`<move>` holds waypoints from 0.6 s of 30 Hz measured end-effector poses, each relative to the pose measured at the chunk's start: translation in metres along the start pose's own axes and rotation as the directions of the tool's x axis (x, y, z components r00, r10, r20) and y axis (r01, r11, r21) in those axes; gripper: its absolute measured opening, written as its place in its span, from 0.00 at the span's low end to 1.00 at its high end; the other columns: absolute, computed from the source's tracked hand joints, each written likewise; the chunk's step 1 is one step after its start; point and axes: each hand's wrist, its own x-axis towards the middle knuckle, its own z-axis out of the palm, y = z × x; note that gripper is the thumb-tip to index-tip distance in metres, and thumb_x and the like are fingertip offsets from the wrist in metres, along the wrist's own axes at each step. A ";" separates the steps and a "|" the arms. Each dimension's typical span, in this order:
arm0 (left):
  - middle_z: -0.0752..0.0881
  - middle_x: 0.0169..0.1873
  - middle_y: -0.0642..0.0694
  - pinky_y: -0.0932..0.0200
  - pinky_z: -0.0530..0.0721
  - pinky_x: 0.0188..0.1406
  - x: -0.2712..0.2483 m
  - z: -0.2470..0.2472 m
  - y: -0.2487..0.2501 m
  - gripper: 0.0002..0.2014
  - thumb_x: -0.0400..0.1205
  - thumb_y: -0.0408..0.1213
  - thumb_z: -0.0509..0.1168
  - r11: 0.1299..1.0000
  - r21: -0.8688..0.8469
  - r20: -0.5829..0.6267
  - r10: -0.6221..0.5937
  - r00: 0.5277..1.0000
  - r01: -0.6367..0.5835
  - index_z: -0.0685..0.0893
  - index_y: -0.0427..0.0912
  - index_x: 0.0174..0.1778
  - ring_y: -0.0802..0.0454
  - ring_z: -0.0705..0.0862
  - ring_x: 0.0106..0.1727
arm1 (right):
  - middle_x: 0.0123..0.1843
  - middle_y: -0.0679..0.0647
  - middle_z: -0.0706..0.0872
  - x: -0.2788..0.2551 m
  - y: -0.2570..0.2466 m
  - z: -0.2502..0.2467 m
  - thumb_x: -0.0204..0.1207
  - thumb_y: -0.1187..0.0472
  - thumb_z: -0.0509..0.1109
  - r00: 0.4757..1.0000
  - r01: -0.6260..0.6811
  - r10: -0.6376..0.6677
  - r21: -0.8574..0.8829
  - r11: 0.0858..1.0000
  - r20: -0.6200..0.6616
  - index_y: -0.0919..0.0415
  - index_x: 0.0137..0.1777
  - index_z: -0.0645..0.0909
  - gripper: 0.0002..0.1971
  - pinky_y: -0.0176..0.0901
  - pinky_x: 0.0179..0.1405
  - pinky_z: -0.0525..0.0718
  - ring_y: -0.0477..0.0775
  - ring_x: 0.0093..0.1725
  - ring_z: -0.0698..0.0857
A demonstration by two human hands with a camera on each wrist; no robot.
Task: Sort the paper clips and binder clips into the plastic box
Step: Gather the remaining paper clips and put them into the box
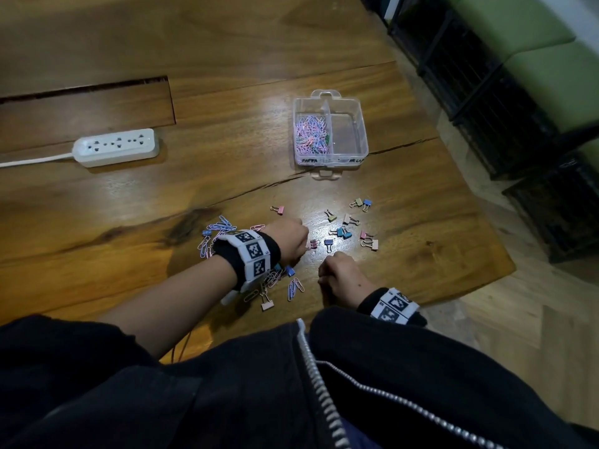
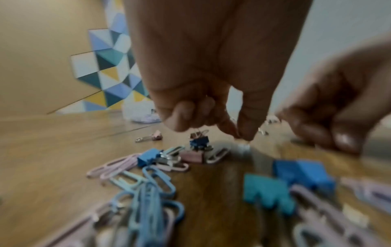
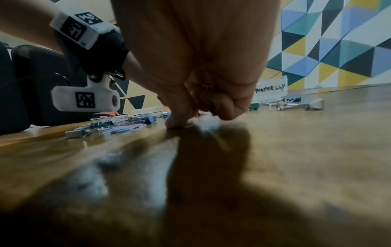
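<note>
Left hand point(image 1: 288, 239) is curling down over the bench point(image 1: 129, 202), fingertips closing beside a pink binder clip point(image 1: 313, 244) — head view. Right hand point(image 1: 338, 275) is fisted nearer the body, knuckles up; what it is carrying cannot be told from here. Plastic box point(image 1: 330, 155) is sitting well apart at the far side, its left compartment holding paper clips point(image 1: 311, 134), its right compartment looking bare. More binder clips point(image 1: 343, 233) are lying scattered between hands and box; a loose heap of paper clips point(image 1: 220, 226) is lying under and behind the left wrist. A white power strip point(image 1: 116, 146) is resting far left.

Left wrist view — blurred. Curled fingers point(image 2: 182, 117) are gripping the wire handles of a dark blue binder clip point(image 2: 198, 142), which is dangling below them, while thumb and forefinger are pinching low at the bench. Judgement: the hand is gathering several at once, so keeping the curled fingers tight while the pinch is working matters; lifting by the wire handle should be easier than by the flat body.

Right wrist view: fingers point(image 3: 224, 107) are folded tight, one fingertip pressing the bench. Whether anything is inside the fist — cannot tell. The labelled box wall point(image 3: 271, 90) is showing beyond.
</note>
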 end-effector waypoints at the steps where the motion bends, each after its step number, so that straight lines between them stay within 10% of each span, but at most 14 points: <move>1: 0.79 0.40 0.46 0.58 0.81 0.42 -0.001 -0.002 -0.002 0.09 0.83 0.39 0.58 0.988 -0.150 0.005 -0.028 1.000 0.028 0.77 0.41 0.39 0.52 0.79 0.40 | 0.50 0.57 0.74 -0.001 0.000 -0.001 0.76 0.65 0.65 1.000 0.005 -0.005 0.005 1.000 -0.008 0.69 0.51 0.79 0.08 0.33 0.46 0.69 0.45 0.43 0.74; 3: 0.75 0.31 0.50 0.65 0.73 0.29 -0.005 -0.008 -0.011 0.14 0.82 0.34 0.59 0.826 -0.555 0.033 -0.093 0.995 0.095 0.70 0.45 0.30 0.58 0.73 0.30 | 0.48 0.52 0.70 -0.001 0.000 -0.002 0.76 0.64 0.66 1.000 0.002 -0.002 0.009 1.000 -0.016 0.69 0.52 0.78 0.09 0.34 0.49 0.72 0.40 0.39 0.70; 5: 0.76 0.28 0.48 0.68 0.72 0.23 -0.014 -0.014 -0.020 0.16 0.79 0.25 0.60 0.441 -0.890 0.090 -0.075 0.993 0.114 0.67 0.43 0.27 0.59 0.74 0.26 | 0.50 0.52 0.73 0.000 -0.001 -0.004 0.74 0.63 0.69 0.999 -0.046 0.046 0.025 0.999 -0.003 0.66 0.52 0.77 0.10 0.36 0.53 0.72 0.46 0.48 0.74; 7: 0.79 0.24 0.47 0.70 0.74 0.16 -0.024 -0.017 -0.029 0.14 0.67 0.19 0.59 0.028 -0.996 0.082 -0.019 0.996 0.083 0.65 0.41 0.26 0.59 0.77 0.21 | 0.53 0.55 0.78 0.002 -0.002 -0.007 0.71 0.62 0.72 0.994 -0.111 0.110 0.076 0.991 0.018 0.64 0.52 0.77 0.12 0.42 0.57 0.76 0.53 0.54 0.77; 10: 0.80 0.20 0.48 0.71 0.71 0.11 -0.033 -0.021 -0.037 0.12 0.61 0.20 0.55 -0.212 -0.976 0.062 -0.013 0.998 0.057 0.63 0.42 0.28 0.58 0.76 0.17 | 0.51 0.55 0.79 0.005 -0.005 -0.011 0.70 0.62 0.73 0.982 -0.186 0.182 0.111 0.976 0.047 0.63 0.50 0.79 0.11 0.46 0.55 0.80 0.54 0.51 0.78; 12: 0.77 0.20 0.50 0.71 0.67 0.10 -0.034 -0.020 -0.038 0.13 0.69 0.22 0.61 -0.086 -0.993 0.093 -0.100 0.991 0.084 0.65 0.41 0.28 0.62 0.72 0.14 | 0.48 0.54 0.78 0.006 -0.006 -0.012 0.72 0.63 0.71 0.981 -0.186 0.181 0.071 0.980 0.071 0.64 0.49 0.80 0.08 0.44 0.53 0.79 0.54 0.51 0.79; 15: 0.78 0.28 0.50 0.72 0.71 0.18 -0.030 -0.013 -0.034 0.11 0.77 0.31 0.68 0.566 -0.807 0.049 -0.221 0.974 0.169 0.74 0.45 0.32 0.66 0.75 0.16 | 0.54 0.57 0.78 0.005 -0.007 -0.011 0.75 0.62 0.67 0.987 -0.102 0.103 -0.016 0.995 0.122 0.66 0.50 0.79 0.08 0.43 0.56 0.77 0.54 0.53 0.77; 18: 0.82 0.43 0.50 0.66 0.76 0.34 -0.028 -0.005 -0.025 0.06 0.77 0.43 0.68 0.940 -0.300 -0.019 -0.177 0.984 0.163 0.82 0.48 0.48 0.60 0.82 0.40 | 0.48 0.53 0.77 0.005 -0.010 -0.013 0.77 0.62 0.65 0.989 -0.095 0.088 0.061 0.994 0.115 0.61 0.44 0.76 0.03 0.34 0.46 0.74 0.49 0.47 0.76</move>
